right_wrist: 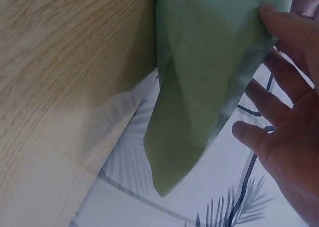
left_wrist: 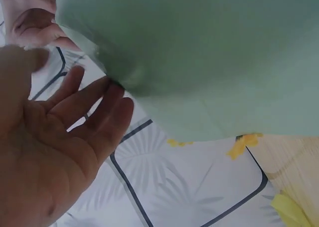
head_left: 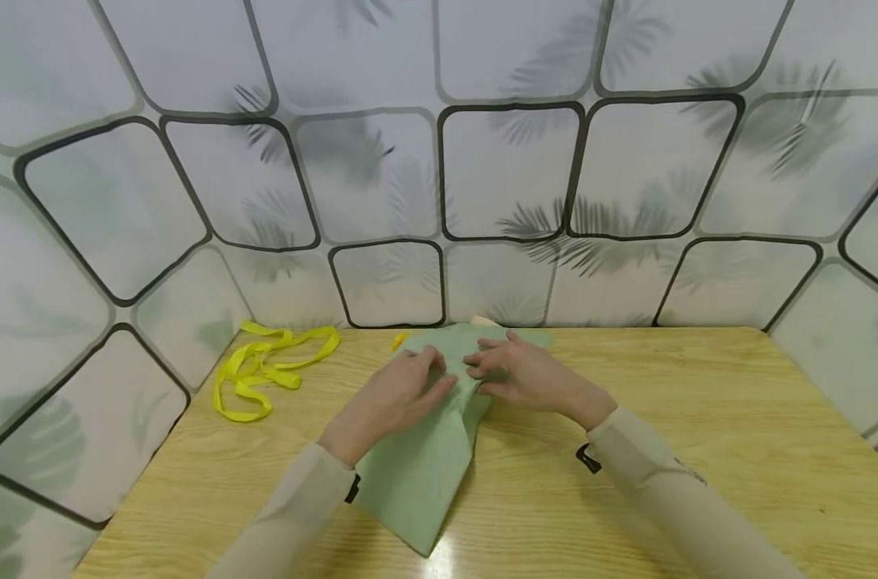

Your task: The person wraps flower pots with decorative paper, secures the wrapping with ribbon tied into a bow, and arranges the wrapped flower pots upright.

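Observation:
A sheet of pale green wrapping paper (head_left: 428, 474) lies creased over the middle of the table, one corner pointing toward me. My left hand (head_left: 399, 390) is over its left part; in the left wrist view, several fingertips (left_wrist: 124, 107) touch the paper's edge while the thumb stands apart. From the right, my right hand (head_left: 529, 378) pinches the paper's other edge, with the thumb (right_wrist: 284, 25) on its face and a finger behind. Whatever lies under the paper is hidden. Small yellow bits, petal-like (left_wrist: 244, 144), show past its far edge.
A loosely looped yellow ribbon (head_left: 265, 374) lies at the back left of the wooden table (head_left: 663, 434). A pale bit (head_left: 482, 321) sticks out behind the paper. Patterned fabric walls (head_left: 511, 177) enclose the back and both sides.

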`<action>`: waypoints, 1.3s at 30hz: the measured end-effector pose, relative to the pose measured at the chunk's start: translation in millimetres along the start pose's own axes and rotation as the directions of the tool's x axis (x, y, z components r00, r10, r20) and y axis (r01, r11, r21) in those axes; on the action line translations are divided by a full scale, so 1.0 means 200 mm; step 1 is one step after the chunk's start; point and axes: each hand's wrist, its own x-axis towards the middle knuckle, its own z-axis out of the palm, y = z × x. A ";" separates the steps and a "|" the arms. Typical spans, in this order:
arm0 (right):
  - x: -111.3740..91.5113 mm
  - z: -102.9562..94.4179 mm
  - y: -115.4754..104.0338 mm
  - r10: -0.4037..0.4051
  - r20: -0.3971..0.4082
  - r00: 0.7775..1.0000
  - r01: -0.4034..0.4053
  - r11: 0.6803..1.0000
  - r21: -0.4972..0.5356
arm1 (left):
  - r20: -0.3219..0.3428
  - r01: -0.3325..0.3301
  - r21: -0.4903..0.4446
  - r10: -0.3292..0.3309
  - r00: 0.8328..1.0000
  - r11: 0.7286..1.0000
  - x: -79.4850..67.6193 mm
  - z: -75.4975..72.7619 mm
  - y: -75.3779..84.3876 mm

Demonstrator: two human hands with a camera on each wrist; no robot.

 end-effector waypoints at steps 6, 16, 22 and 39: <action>-0.01 0.02 0.01 -0.033 -0.051 0.998 0.034 0.999 0.019 | 0.052 -0.012 0.016 0.011 0.999 1.000 0.00 0.02 0.04; -0.01 0.06 -0.02 -0.090 -0.156 0.984 0.085 0.995 -0.044 | 0.015 -0.025 0.159 0.023 1.000 0.987 -0.02 0.02 0.07; -0.02 0.05 -0.03 -0.006 -0.096 0.995 0.000 0.998 -0.064 | 0.037 -0.044 0.120 0.040 0.999 0.992 -0.03 0.02 0.07; -0.04 0.05 -0.03 0.079 0.003 0.997 -0.079 0.996 -0.044 | 0.029 -0.085 0.009 0.085 0.996 0.996 0.00 0.07 -0.04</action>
